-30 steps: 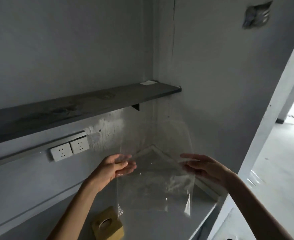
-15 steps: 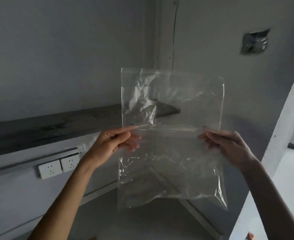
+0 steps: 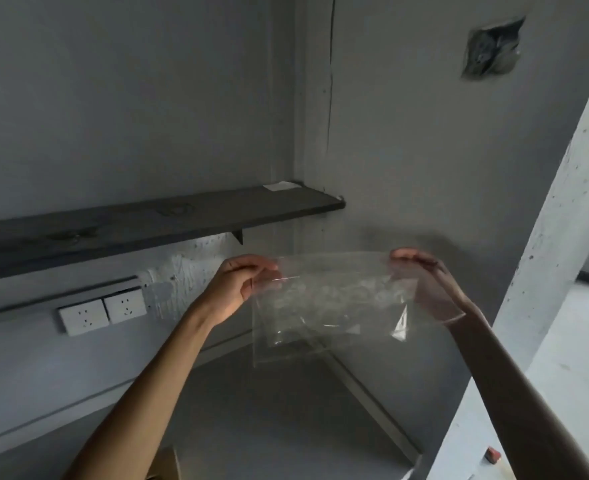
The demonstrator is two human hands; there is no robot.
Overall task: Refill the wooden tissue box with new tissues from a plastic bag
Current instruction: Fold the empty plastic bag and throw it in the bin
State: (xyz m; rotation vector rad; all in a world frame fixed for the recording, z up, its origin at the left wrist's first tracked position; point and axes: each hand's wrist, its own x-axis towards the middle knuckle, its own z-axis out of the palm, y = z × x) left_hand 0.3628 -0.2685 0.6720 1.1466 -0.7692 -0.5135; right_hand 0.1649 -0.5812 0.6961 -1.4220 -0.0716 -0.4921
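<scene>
Two hands up: left hand (image 3: 243, 284) and right hand (image 3: 424, 285) each pinching a top corner of the clear plastic bag (image 3: 331, 303), stretched sideways, hanging above the desk (image 3: 286, 427); tissue box barely visible, bottom edge

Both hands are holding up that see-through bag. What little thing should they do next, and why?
Probably lower the plastic bag and set it aside. It looks empty, the left hand and right hand pinch its top corners, and the wooden box waits below.

Both hands (image 3: 327, 285) hold a clear plastic bag (image 3: 327, 306) aloft.
</scene>
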